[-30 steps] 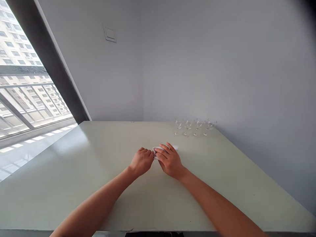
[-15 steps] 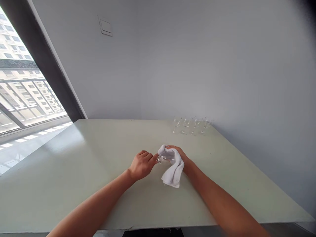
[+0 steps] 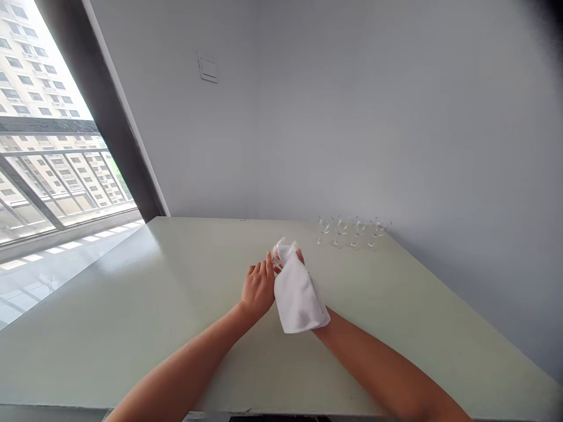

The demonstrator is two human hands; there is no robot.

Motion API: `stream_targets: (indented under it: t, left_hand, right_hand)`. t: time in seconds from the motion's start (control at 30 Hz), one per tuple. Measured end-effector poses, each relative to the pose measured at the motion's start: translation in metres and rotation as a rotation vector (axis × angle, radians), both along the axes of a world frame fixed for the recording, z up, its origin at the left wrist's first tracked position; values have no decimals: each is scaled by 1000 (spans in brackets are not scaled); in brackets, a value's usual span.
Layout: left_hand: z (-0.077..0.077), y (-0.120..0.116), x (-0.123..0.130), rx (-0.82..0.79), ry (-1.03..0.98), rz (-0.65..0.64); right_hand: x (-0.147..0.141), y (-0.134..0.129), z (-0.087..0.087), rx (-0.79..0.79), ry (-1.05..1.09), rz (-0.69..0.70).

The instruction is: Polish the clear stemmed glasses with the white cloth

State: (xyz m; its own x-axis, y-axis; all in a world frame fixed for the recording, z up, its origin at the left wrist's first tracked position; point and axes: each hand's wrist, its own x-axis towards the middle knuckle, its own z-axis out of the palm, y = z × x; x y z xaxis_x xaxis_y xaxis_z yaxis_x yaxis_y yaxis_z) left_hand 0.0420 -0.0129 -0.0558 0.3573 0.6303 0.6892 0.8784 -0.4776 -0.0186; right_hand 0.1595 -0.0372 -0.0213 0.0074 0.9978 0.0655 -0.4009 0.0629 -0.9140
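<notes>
Above the middle of the table, my left hand (image 3: 258,286) is closed on a clear stemmed glass (image 3: 278,244). The rim end of the glass points away from me, and the fingers are around its lower part. A white cloth (image 3: 299,296) drapes over most of my right hand (image 3: 301,256), with one end tucked against the glass bowl and the rest hanging back over the wrist. Only a few fingertips of that hand show. They hold the cloth against the glass.
Several clear stemmed glasses (image 3: 352,230) stand in a row at the table's far right, near the wall. The pale glossy table (image 3: 185,328) reaches back to grey walls (image 3: 373,117). A window with a railing (image 3: 70,170) lies beyond the left side.
The glass has tipped so its rim end now points away from me. The cloth has swung back over my right wrist. Both hands have moved slightly, and the camera view has shifted.
</notes>
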Motion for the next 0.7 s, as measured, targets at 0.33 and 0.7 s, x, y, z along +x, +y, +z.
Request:
stream_targets:
  t: [0.33, 0.7]
  left_hand:
    - [16, 15, -21, -403, -382, -29]
    - [14, 11, -17, -596, -795, -144]
  right_hand:
    - [13, 22, -3, 62, -465, -129]
    - [73, 40, 39, 199, -578, -219]
